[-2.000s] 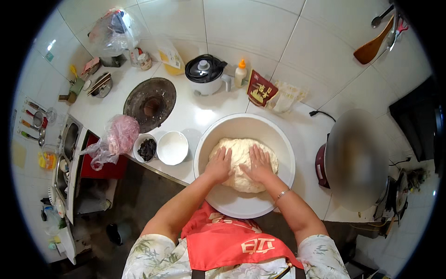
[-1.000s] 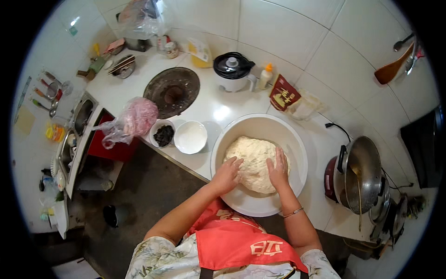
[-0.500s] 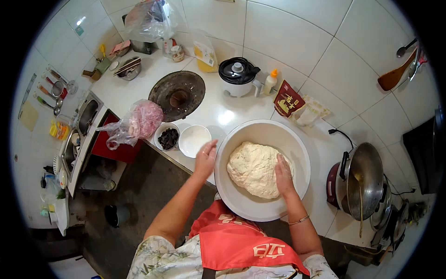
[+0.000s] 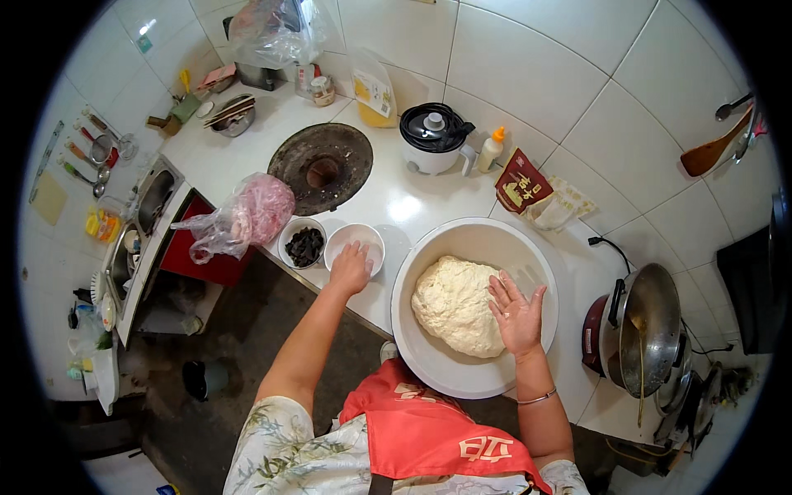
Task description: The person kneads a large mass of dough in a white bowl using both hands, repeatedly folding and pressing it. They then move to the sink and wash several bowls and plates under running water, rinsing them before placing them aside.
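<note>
A large mound of pale dough (image 4: 456, 305) sits in a wide white basin (image 4: 540, 276) in front of me. My right hand (image 4: 517, 318) is raised over the dough's right side, palm turned up and fingers spread, holding nothing. Over a small white bowl (image 4: 375, 241) left of the basin is my left hand (image 4: 351, 271). Its fingers stretch into the bowl's opening; nothing shows in them, though the tips are hard to make out. Beside that bowl stands another with dark pieces (image 4: 304, 247) in it.
Left of the bowls lies a plastic bag of pinkish meat (image 4: 262, 206), near a round dark stove opening (image 4: 351, 157). Behind the basin stand a white electric pot (image 4: 431, 157), a squeeze bottle (image 4: 490, 151) and a dark red packet (image 4: 522, 183). A metal wok (image 4: 656, 309) is at right.
My left hand has moved from the basin's left rim to the small white bowl. The right hand has lifted off the dough and turned palm up.
</note>
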Motion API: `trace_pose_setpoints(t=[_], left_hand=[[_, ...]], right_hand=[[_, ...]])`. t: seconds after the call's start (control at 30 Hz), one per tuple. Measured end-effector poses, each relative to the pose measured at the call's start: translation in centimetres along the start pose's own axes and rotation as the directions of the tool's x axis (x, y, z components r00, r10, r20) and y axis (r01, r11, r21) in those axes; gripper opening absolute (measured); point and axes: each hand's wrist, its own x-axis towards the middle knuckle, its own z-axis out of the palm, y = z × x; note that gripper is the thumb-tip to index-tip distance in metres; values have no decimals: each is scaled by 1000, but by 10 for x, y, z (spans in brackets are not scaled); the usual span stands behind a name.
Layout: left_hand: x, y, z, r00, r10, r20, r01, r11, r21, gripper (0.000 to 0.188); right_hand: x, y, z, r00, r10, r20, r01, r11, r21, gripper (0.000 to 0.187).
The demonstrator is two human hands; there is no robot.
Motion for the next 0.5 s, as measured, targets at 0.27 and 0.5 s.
trace_pose_setpoints(t=[0.27, 0.5], left_hand=[[14, -17, 2, 997, 71, -37, -73, 997, -39, 35], [17, -27, -31, 925, -12, -381, -64, 980, -186, 16]], right_hand=[[3, 3, 2, 997, 53, -58, -38, 972, 231, 81], [6, 15, 1, 973, 94, -212, -43, 971, 235, 46]])
